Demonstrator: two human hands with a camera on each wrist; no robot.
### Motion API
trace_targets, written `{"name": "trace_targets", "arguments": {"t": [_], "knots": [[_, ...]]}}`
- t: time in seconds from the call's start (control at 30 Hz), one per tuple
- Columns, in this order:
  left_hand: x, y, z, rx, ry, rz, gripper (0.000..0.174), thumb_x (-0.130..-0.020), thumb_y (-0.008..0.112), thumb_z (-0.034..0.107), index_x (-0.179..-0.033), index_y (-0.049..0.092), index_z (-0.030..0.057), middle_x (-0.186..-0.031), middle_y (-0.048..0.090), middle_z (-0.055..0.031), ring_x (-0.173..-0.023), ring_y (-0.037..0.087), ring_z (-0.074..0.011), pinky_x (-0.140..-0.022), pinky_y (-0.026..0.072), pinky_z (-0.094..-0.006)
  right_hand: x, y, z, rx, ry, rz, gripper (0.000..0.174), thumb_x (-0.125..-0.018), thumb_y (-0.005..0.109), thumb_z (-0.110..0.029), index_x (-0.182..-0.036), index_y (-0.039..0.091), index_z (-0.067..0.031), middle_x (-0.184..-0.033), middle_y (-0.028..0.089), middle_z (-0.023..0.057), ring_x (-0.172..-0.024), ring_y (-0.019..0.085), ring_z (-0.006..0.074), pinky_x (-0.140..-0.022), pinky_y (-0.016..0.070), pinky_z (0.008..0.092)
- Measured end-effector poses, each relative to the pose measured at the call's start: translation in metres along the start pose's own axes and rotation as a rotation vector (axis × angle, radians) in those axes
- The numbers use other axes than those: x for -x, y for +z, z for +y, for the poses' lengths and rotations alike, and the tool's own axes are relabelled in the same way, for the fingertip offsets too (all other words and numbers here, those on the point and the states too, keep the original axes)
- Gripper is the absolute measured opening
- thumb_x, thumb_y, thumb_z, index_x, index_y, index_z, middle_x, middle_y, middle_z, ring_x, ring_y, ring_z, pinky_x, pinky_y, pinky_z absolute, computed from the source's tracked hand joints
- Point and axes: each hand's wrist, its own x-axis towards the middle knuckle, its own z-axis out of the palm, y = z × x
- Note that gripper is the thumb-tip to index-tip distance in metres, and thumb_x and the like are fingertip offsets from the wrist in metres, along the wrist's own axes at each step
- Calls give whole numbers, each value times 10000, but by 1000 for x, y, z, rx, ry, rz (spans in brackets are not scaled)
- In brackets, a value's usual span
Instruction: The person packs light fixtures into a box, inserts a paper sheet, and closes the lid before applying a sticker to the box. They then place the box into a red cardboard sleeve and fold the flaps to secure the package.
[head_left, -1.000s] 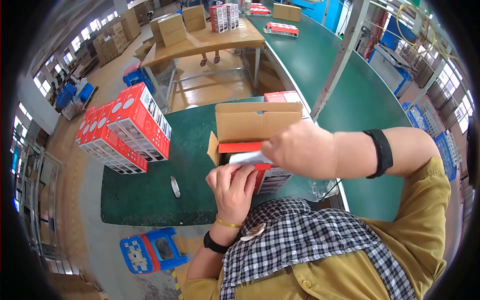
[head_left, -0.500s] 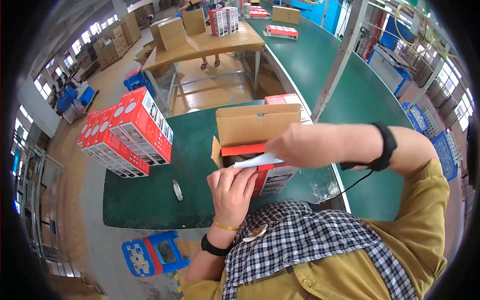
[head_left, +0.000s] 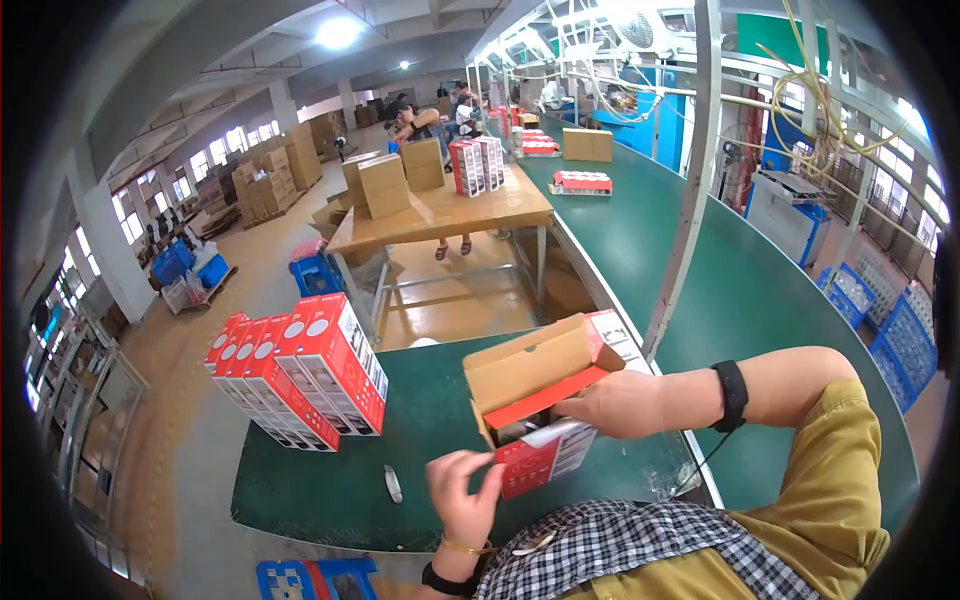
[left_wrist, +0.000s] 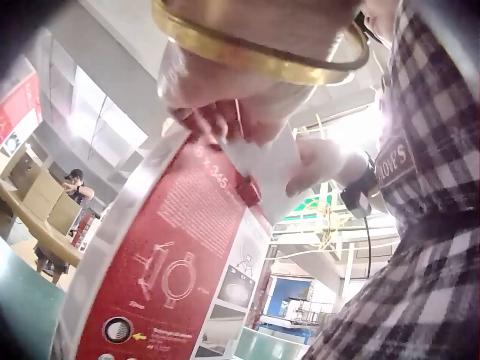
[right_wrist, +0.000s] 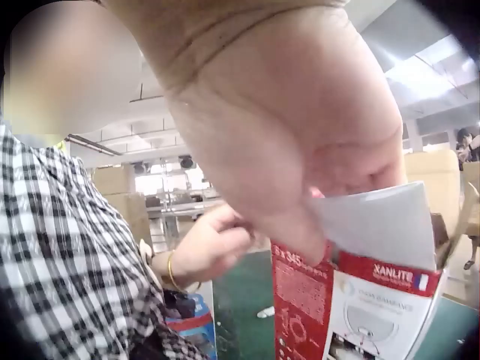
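An open red and white product box stands on the green table in front of me, its brown-lined lid raised at the back. A red flap shows at the opening, with a dark item partly visible inside. My left hand pinches the near left top corner of the box. At the right side, my right hand holds a white flap at the top edge between thumb and curled fingers. In the left wrist view the flap spans the gap between both hands.
Several closed red boxes stand at the left of the green table. A small white-handled tool lies near its front edge. Another box is behind the open one. A metal post rises by the right-hand belt.
The head view has tilted up, showing more of the room. My right hand has moved down to the right side of the box. The left hand stays at its near left corner; the box looks turned.
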Motion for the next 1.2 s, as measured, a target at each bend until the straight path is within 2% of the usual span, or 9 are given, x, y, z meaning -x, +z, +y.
{"name": "trace_targets", "arguments": {"t": [0.1, 0.17, 0.33, 0.47, 0.57, 0.63, 0.87, 1.03, 1.2], "knots": [[7, -5, -30, 266, -245, -149, 943, -627, 917, 265, -1395, 424, 28, -1350, 493, -173, -1227, 499, -304, -1017, 427, -415, -7, 17, 25, -116, -222, -18, 355, -842, 529, -64, -1193, 579, -81, -883, 700, 158, -794, 691, 354, -733, 541, 434], [31, 15, -54, 325, -296, -466, 1142, -609, 931, 313, -1490, 265, 25, -1453, 368, -188, -1313, 422, -313, -1097, 370, -434, -10, 6, 19, -188, -236, -89, 324, -893, 497, -102, -1202, 585, -58, -973, 690, 198, -901, 675, 373, -824, 520, 437], [18, 39, -64, 309, -404, -387, 1045, -617, 926, 322, -1444, 341, 65, -1257, 422, -148, -1193, 472, -282, -1019, 443, -402, -24, -5, -3, -377, -125, -416, 437, -1006, 456, -331, -1294, 534, -13, -1170, 612, 280, -1151, 552, 423, -990, 423, 478], [12, 34, -49, 402, -448, -450, 838, -654, 911, 333, -1260, 422, 22, -1218, 533, -137, -1160, 556, -253, -952, 479, -375, -25, 16, 7, -305, -146, -437, 493, -1007, 466, -375, -1327, 510, -2, -1185, 614, 267, -1141, 563, 421, -992, 429, 475], [14, 33, -48, 459, -495, -529, 857, -664, 910, 340, -1278, 397, 33, -1231, 558, -134, -1168, 567, -251, -959, 479, -387, -22, 12, 11, -437, -158, -356, 561, -982, 518, -412, -1362, 478, -1, -1225, 605, 247, -1158, 562, 409, -1002, 429, 465], [15, 36, -48, 493, -457, -521, 869, -666, 909, 347, -1284, 382, 39, -1209, 568, -118, -1134, 582, -242, -947, 486, -391, -23, -5, -4, -246, -105, -550, 646, -932, 591, -447, -1376, 462, 4, -1297, 570, 244, -1213, 533, 395, -1024, 419, 452], [10, 32, -45, 439, -463, -626, 905, -685, 896, 320, -1351, 342, 58, -1282, 543, -155, -1201, 558, -262, -1006, 455, -397, -8, 3, -15, -301, -48, -508, 708, -899, 641, -399, -1437, 392, -12, -1384, 498, 254, -1280, 479, 372, -1067, 394, 450], [14, 31, -50, 465, -486, -606, 896, -688, 892, 313, -1355, 345, 70, -1258, 550, -149, -1187, 567, -268, -1000, 461, -395, 15, 20, -28, -88, -75, -88, 676, -878, 670, -379, -1399, 425, -26, -1301, 537, 200, -1299, 461, 367, -1026, 437, 454], [18, 24, -44, 469, -475, -649, 859, -702, 889, 291, -1346, 365, 68, -1258, 559, -145, -1176, 572, -254, -997, 461, -393, 24, 19, -21, -135, -158, 140, 209, -890, 592, -193, -1051, 630, -65, -936, 656, 123, -846, 681, 294, -727, 552, 402]]}}
